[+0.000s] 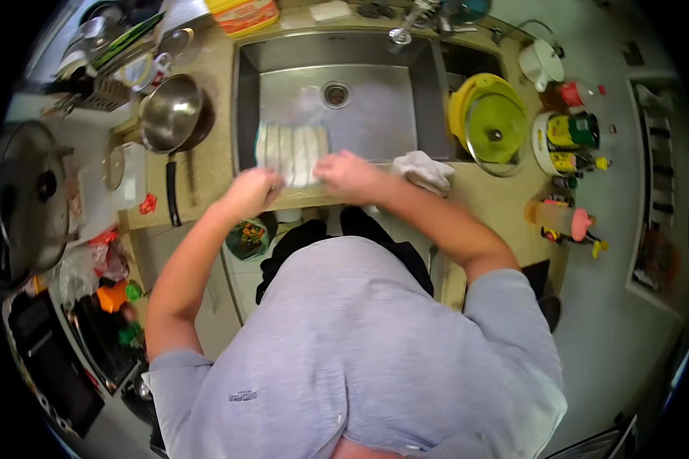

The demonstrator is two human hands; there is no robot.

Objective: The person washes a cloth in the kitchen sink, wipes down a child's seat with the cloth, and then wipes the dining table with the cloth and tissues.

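Grey shirt (352, 329) nearest the camera, both arms reaching forward to the counter (218, 57). Set into the counter is a steel sink (375, 88), its tap at the far edge. A yellow bowl (458, 107) sits over the small basin on the right, with a glass lid (495, 135) leaning on it. On the left, a pan (170, 115) points its handle towards the person. The striped cloth (297, 149) spreads over the sink's near edge, left of centre. Left hand (254, 191) and right hand (350, 176) each grip a near corner, fingers blurred. Just beside the right wrist lies a crumpled white rag (423, 170).
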